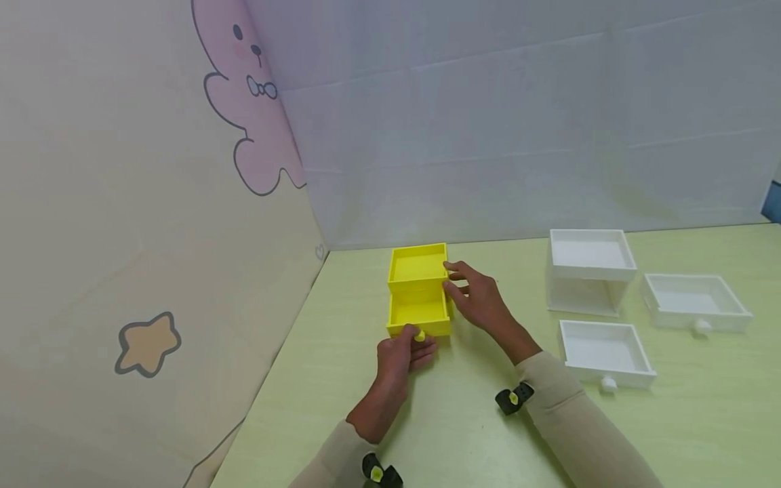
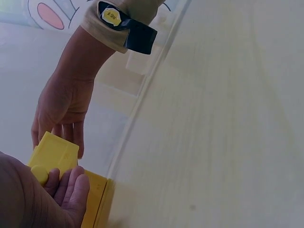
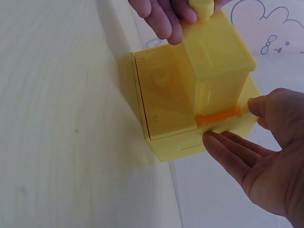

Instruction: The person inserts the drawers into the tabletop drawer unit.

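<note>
A small yellow cabinet (image 1: 417, 264) stands on the table, its upper drawer (image 1: 418, 312) pulled partway out. My left hand (image 1: 399, 356) is at the drawer's front, thumb and fingers pinching its round knob (image 3: 202, 7). Against the cabinet's right side rests my right hand (image 1: 482, 301), its fingers fairly straight; in the right wrist view the right hand (image 3: 270, 147) touches the side wall and top edge. Below the pulled-out drawer, a lower drawer front (image 3: 164, 95) sits flush in the cabinet. The left wrist view shows the left hand (image 2: 52, 194) beside the knob (image 2: 39, 175).
To the right stands a white cabinet (image 1: 592, 254) with an open front. One white drawer (image 1: 607, 349) lies in front of it and another white drawer (image 1: 695, 298) to its right. A pale curtain (image 1: 518, 135) hangs behind the table, with a printed wall on the left.
</note>
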`<state>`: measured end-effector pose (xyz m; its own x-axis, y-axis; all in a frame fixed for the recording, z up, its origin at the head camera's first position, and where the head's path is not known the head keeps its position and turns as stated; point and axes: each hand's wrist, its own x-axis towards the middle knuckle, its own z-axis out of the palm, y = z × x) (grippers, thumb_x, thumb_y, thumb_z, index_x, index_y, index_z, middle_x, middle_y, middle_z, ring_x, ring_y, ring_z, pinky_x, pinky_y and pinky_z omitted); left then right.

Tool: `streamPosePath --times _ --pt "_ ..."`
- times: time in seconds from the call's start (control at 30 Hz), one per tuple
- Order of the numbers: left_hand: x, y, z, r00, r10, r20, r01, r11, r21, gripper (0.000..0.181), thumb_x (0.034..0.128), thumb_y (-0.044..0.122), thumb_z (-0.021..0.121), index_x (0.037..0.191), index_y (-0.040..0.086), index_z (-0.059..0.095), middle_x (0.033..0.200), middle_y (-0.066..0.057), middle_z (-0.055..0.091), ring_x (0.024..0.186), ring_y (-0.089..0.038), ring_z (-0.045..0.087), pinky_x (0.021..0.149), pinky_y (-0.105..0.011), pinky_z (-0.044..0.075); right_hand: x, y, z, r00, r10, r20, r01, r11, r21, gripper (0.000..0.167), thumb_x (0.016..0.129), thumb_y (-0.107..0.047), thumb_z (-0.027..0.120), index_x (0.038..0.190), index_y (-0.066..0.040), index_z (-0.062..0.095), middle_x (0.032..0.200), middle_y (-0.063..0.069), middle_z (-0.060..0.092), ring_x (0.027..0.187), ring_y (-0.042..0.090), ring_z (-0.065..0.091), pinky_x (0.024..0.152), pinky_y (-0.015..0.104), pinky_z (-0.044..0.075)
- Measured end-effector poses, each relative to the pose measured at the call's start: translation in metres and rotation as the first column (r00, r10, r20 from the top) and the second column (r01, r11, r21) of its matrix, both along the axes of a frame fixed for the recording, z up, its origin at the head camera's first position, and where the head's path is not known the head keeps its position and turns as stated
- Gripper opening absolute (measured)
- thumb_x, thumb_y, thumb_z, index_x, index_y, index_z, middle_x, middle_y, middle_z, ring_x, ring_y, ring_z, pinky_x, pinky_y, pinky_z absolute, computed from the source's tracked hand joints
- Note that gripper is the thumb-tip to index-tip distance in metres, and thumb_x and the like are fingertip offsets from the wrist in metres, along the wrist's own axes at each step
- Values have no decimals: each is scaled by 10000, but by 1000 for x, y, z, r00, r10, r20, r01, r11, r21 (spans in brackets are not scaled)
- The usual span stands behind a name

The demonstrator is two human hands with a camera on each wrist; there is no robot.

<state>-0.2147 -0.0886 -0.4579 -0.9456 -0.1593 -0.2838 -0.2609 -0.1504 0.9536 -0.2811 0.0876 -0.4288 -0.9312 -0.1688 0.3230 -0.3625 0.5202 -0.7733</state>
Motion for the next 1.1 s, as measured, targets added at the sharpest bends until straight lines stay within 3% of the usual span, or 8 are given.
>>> streamPosePath --times 0.47,1.1 --pt "1 1 2 1000 -26 -13 25 999 -21 350 897 241 583 950 -88 690 883 -184 745 836 -278 745 751 -358 580 -1 1 -1 1000 0 -3 0 1000 1 418 1017 -203 580 1417 -107 507 1312 219 610 999 393 691 820 511 557" --pt "-5 0 6 999 -40 -1 39 999 -25 369 900 255 589 995 -85 698 921 -195 743 875 -294 740 768 -375 579 -1 1 -3 1000 8 -19 -8 1000 -12 417 1016 -200 581 1414 -97 513 1301 217 616 987 400 692 805 511 560"
